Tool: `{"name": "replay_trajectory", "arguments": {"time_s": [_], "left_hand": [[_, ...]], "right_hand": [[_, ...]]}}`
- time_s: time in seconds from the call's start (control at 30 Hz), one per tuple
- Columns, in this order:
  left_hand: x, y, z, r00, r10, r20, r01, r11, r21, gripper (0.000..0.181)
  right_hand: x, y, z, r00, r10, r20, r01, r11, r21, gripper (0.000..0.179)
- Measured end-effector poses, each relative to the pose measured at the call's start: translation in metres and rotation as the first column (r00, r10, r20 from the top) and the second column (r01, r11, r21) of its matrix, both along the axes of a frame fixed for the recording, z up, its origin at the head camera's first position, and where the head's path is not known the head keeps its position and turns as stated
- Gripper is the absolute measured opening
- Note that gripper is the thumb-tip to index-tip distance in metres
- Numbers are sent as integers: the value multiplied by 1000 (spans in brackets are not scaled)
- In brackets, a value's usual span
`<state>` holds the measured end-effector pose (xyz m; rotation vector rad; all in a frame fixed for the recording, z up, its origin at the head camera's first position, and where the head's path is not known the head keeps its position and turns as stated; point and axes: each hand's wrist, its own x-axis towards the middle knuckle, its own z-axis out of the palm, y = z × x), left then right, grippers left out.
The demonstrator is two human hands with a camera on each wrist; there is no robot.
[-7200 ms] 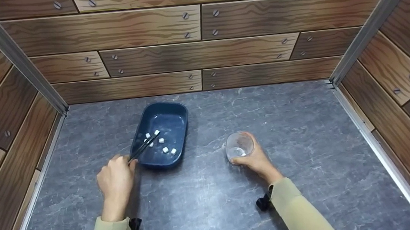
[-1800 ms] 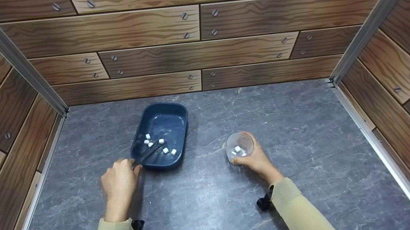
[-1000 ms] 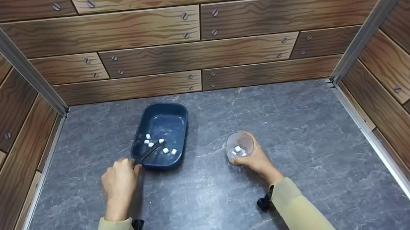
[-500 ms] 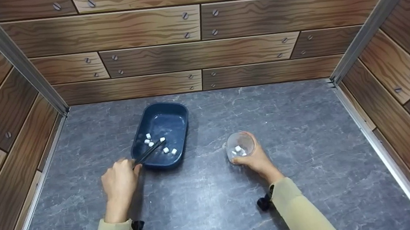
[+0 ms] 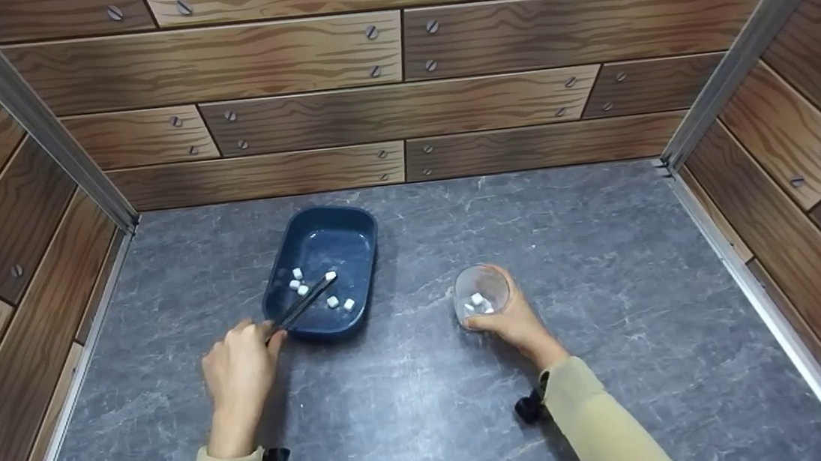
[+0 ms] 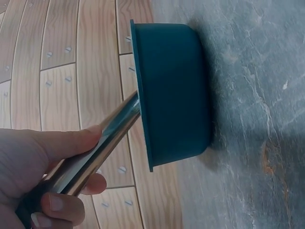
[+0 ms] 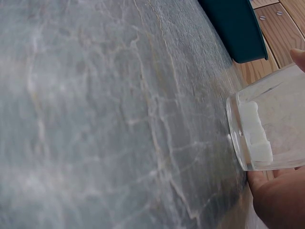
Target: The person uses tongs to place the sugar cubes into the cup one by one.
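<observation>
In the head view my left hand (image 5: 241, 363) grips dark, shiny tongs (image 5: 299, 307), which slant over the near rim of a blue rectangular dish (image 5: 350, 230). One small white cube (image 5: 330, 276) sits at the tongs' tips, inside the dish outline. Several other white cubes (image 5: 333, 302) lie loose on the dish floor. In the left wrist view, thumb and fingers wrap the metal tongs (image 6: 102, 148), and the dish wall (image 6: 174, 90) hides the tips. My right hand (image 5: 516, 326) holds a clear glass (image 5: 470, 285) upright, with a few white cubes (image 7: 257, 133) at its bottom.
The grey marbled tabletop (image 5: 411, 396) runs between dish and glass and in front of both hands. Wood-pattern panels (image 5: 309, 120) wall the back and both sides, with metal corner posts (image 5: 740, 52).
Compared with several seconds ago, the glass holds more cubes. Over the last second the tongs close on another cube in the dish and shift it slightly right and away. The right hand stays put.
</observation>
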<state>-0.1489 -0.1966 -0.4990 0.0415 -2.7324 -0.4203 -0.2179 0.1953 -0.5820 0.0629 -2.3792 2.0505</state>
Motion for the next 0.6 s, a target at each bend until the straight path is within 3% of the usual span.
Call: {"name": "replay_trajectory", "arguments": {"time_s": [0.13,0.37,0.43,0.6], "left_hand": [[1,2,2,998,-24,-60,24,1000,5,18],[2,7,7,989,-63,-132,65,998,6,18],[2,8,9,987,-77,-141,79,997,13,20],[3,16,15,981,-132,-144,139,990,37,24]], "right_hand": [[1,-1,5,1000,-3,26,3,1000,-2,100],[14,-8,33,999,21,29,-21,1000,9,96],[14,-8,34,999,24,35,-24,1000,6,96],[6,-4,16,999,7,36,-7,1000,2,99]]}}
